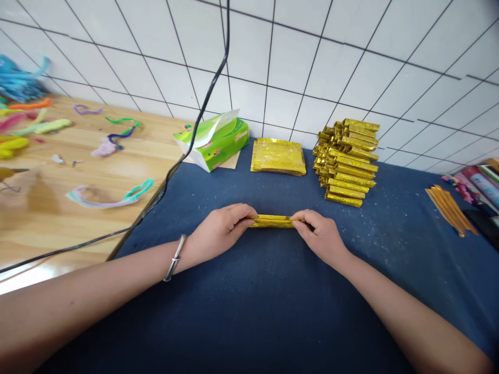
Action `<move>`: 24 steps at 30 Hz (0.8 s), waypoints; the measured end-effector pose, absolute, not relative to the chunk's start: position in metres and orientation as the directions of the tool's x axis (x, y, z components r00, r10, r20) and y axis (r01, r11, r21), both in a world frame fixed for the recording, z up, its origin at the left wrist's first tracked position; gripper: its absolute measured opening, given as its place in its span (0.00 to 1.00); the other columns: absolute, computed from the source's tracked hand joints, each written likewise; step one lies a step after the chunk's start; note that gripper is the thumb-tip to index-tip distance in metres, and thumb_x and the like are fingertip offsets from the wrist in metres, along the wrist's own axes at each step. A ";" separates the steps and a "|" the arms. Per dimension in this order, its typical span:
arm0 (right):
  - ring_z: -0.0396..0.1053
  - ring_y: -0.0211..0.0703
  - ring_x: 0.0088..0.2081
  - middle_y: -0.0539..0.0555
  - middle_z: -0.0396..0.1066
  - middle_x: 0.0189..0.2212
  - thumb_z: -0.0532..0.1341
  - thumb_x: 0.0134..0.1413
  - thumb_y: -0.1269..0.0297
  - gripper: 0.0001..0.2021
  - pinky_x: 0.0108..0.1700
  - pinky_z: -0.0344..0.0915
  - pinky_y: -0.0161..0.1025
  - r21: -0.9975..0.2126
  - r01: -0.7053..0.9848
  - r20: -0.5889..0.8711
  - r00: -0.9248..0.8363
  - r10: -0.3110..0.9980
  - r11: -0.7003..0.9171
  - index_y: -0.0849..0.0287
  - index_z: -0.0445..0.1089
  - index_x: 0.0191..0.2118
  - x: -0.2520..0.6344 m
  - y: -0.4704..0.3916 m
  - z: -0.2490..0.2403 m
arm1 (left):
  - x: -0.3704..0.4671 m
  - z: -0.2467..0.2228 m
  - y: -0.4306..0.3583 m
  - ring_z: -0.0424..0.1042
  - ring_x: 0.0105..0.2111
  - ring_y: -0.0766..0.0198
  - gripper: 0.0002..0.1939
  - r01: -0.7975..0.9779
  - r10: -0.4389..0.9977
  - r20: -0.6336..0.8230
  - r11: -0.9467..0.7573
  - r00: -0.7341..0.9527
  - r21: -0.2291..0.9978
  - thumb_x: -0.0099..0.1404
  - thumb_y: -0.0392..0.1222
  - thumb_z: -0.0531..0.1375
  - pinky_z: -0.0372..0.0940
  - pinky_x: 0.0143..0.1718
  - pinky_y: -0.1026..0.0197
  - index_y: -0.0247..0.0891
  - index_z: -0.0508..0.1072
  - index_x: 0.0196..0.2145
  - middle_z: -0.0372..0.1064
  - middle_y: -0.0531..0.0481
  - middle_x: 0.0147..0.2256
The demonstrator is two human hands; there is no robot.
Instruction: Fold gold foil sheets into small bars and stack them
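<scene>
A folded strip of gold foil paper (273, 221) lies lengthwise between my two hands, just above or on the dark blue cloth (249, 301). My left hand (224, 228) pinches its left end between thumb and fingers; a silver bangle (175, 258) circles that wrist. At the right end, my right hand (322, 234) grips the strip in the same way. Beyond the hands sits a flat stack of gold paper sheets (278, 156). To its right rises a pile of folded gold paper strips (349, 163).
A green tissue box (214, 139) stands at the back, behind a black cable (206, 98) that hangs across the view. Colourful fuzzy pieces (125, 130) lie on the wooden table (89, 228) to the left. Flat orange-gold strips (450, 208) rest far right. A tiled wall (249, 47) closes the back.
</scene>
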State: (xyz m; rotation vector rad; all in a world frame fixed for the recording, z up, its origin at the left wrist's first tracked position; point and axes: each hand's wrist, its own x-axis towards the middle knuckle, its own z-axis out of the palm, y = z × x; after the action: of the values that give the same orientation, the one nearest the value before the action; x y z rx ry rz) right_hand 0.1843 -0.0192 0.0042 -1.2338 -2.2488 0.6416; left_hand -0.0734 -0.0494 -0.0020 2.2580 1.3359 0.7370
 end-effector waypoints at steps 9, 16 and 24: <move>0.69 0.37 0.31 0.46 0.72 0.30 0.55 0.55 0.68 0.08 0.35 0.60 0.34 -0.640 0.644 0.183 -0.404 0.897 0.420 0.54 0.71 0.35 0.177 -0.012 0.002 | -0.069 0.002 -0.044 0.68 0.34 0.68 0.07 0.681 0.919 0.210 -0.388 0.332 0.621 0.67 0.37 0.50 0.62 0.37 0.65 0.38 0.68 0.38 0.68 0.53 0.34; 0.69 0.38 0.33 0.47 0.73 0.31 0.54 0.56 0.68 0.08 0.36 0.61 0.35 -0.637 0.630 0.194 -0.428 0.883 0.445 0.55 0.71 0.35 0.176 -0.008 0.000 | -0.070 0.002 -0.044 0.68 0.35 0.67 0.07 0.703 0.895 0.257 -0.446 0.365 0.554 0.67 0.36 0.50 0.63 0.38 0.64 0.37 0.68 0.38 0.68 0.52 0.34; 0.69 0.38 0.35 0.49 0.72 0.33 0.53 0.58 0.69 0.08 0.39 0.62 0.36 -0.609 0.607 0.242 -0.472 0.848 0.511 0.54 0.69 0.37 0.179 -0.011 -0.004 | -0.076 0.000 -0.046 0.69 0.36 0.67 0.09 0.624 0.789 0.334 -0.614 0.516 0.484 0.68 0.34 0.47 0.65 0.39 0.65 0.36 0.67 0.39 0.69 0.48 0.36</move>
State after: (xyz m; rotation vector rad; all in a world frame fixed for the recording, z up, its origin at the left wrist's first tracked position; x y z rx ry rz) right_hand 0.1791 -0.0105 -0.0041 -1.1867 -2.2340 0.6114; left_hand -0.0758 -0.0465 -0.0002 2.4583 1.1821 0.7705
